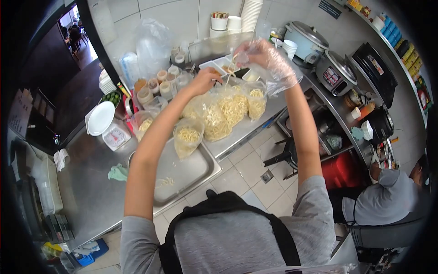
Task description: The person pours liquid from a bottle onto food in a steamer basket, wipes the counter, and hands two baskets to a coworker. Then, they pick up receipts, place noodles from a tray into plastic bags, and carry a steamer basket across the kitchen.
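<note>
My bare left hand (pixel 205 83) is closed in a pinch above the bagged noodles, near the plastic rims. What sits between its fingertips is too small to make out. My right hand (pixel 255 52), in a loose clear plastic glove, is raised over the white topping containers (pixel 223 63), fingers curled around a few pale noodle strands (pixel 235 58). Below both hands, several clear plastic bags of noodles (pixel 232 108) stand close together on the steel counter. Another bag of noodles (pixel 188 136) rests on the edge of a steel tray (pixel 212 166), where a few loose strands lie.
A kitchen scale (pixel 116 137) with a white plate (pixel 101 118) stands left. Sauce bottles (pixel 145 95) line the counter's back. Rice cookers (pixel 336 72) and stacked cups (pixel 252 16) are at back right. A person in grey (pixel 385 196) works at far right, beyond the tiled floor.
</note>
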The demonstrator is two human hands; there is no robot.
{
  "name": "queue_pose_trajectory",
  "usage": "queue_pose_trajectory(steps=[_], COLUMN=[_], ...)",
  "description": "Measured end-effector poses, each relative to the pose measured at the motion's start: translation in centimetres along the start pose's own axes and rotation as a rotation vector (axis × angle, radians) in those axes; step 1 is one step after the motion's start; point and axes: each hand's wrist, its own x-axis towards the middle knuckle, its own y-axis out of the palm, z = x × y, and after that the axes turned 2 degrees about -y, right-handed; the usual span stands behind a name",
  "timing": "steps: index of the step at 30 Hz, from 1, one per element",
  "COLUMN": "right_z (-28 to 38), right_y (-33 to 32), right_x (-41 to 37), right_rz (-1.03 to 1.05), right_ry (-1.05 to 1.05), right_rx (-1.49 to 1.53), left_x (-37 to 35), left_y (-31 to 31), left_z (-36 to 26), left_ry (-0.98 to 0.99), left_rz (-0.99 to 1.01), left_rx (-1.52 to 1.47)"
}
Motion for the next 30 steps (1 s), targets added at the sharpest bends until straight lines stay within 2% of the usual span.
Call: queue_pose_trajectory(steps=[2, 4, 7, 10, 13, 14, 15, 18, 19, 21, 22, 23, 25, 26, 27, 28, 29, 30], right_z=[-2.4, -4.3, -9.2, -11.8, -15.9, -16.1, -16.0, -16.8, -17.0, -16.1, -15.6, -14.4, -11.9, -7.9, -3.0, -0.5, 0.9, 1.7], right_y=[-0.7, -1.2, -2.0, -2.3, -1.9, -1.4, -1.1, 0.3, 0.5, 0.5, 0.1, -0.3, -0.3, 0.8, 2.3, 4.3, 6.3, 8.7], right_x=[0.4, 0.7, 1.5, 2.2, 3.2, 3.6, 3.7, 5.2, 5.1, 4.9, 4.5, 3.8, 2.2, 0.7, -0.7, -2.3, -4.1, -5.4], right_rz=[0.044, 0.025, -0.007, -0.101, -0.196, -0.231, -0.168, 0.183, 0.175, 0.158, 0.044, -0.065, -0.251, -0.288, -0.207, -0.164, -0.051, 0.147], right_ry=[0.058, 0.014, 0.019, 0.025, 0.024, 0.011, 0.079, 0.246, 0.257, 0.277, 0.200, 0.123, 0.093, -0.093, -0.044, -0.091, -0.105, -0.080], right_rx=[0.088, -0.076, -0.156, -0.269, -0.466, -0.553, -0.602, -0.839, -0.874, -0.944, -0.972, -0.992, -0.959, -0.533, -0.395, -0.234, -0.003, 0.091], left_x=[2.8, 4.3, 5.9, 6.7, 8.0, 8.3, 8.4, 8.8, 8.5, 8.5, 8.6, 8.6, 8.1, 8.1, 8.1, 7.6, 7.4, 6.8], left_y=[4.0, 5.9, 6.4, 9.3, 7.1, 6.8, 7.0, 6.1, 6.4, 6.4, 6.6, 5.8, 4.3, 4.3, 3.0, 2.1, 0.5, -3.0], left_z=[4.5, 5.6, 4.1, 8.5, 6.0, 6.1, 6.9, 6.4, 6.7, 6.8, 6.7, 6.1, 4.3, 5.1, 4.6, 5.3, 5.2, 1.9], left_ry=[0.001, -0.025, -0.380, -0.246, -0.473, -0.553, -0.505, -0.670, -0.622, -0.650, -0.666, -0.602, -0.439, -0.507, -0.615, -0.295, -0.279, -0.271], left_rz=[0.126, 0.259, 0.397, 0.252, 0.413, 0.473, 0.462, 0.533, 0.515, 0.483, 0.462, 0.523, 0.453, 0.502, 0.553, 0.490, 0.521, 0.494], left_rx=[-0.007, 0.208, 0.171, 0.019, -0.263, -0.361, -0.461, -0.525, -0.603, -0.585, -0.579, -0.495, -0.342, -0.325, -0.352, -0.263, -0.359, -0.150])
